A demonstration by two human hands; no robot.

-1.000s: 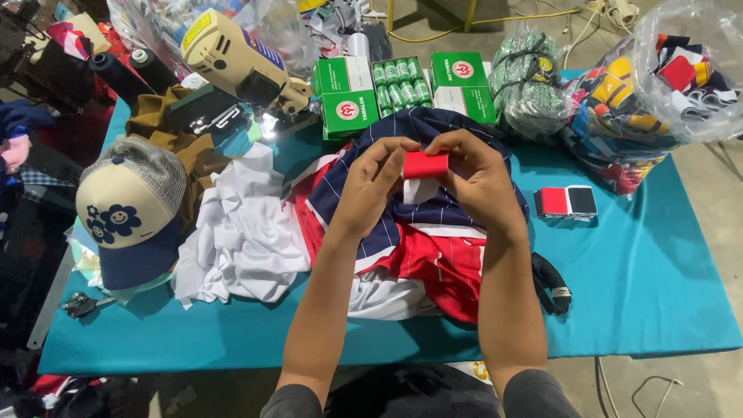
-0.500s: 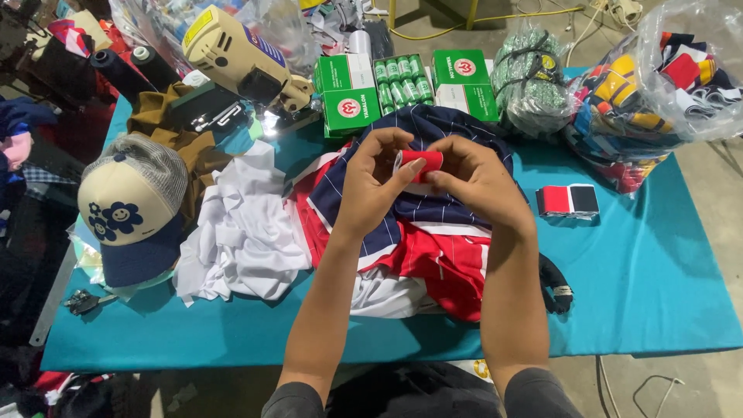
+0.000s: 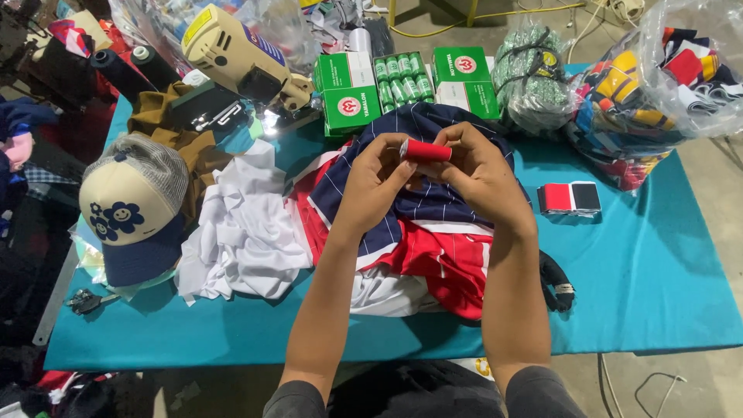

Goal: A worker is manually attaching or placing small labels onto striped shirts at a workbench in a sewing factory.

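Holding a small red cylindrical spool of thread (image 3: 425, 150) level at upper centre of the frame, both hands met above a pile of cloth. Left hand (image 3: 373, 182): fingers closed on the spool's left end. Right hand (image 3: 481, 174): fingers curled round its right end, thumb along the side.

Beneath the hands: a navy pinstriped fabric (image 3: 433, 205) lay over a red pinstriped fabric (image 3: 433, 263), both on a counter covered in turquoise cloth (image 3: 658, 263).

Left of centre: a heap of crumpled white fabric (image 3: 244, 232), touching the red piece.

Far left: a cream and navy mesh-backed cap with flower motifs (image 3: 128, 209), resting by the counter's edge.

Upper left: a cream-coloured handheld electric cutting machine (image 3: 236, 54), above a folded brown garment (image 3: 166, 128).

Upper centre: green and white cardboard boxes (image 3: 348, 89), with a tray of green thread spools (image 3: 401, 77) between them.

Upper right: a bundle of green patterned material in clear wrap (image 3: 530, 73); beside it, a clear plastic bag of multicoloured fabric pieces (image 3: 658, 85).

Right of the hands: a small stack of red and black folded fabric swatches (image 3: 569, 198), lying apart on the turquoise cover.

Lower right of the hands: a black strap-like item (image 3: 556, 282), partly hidden by the right forearm.
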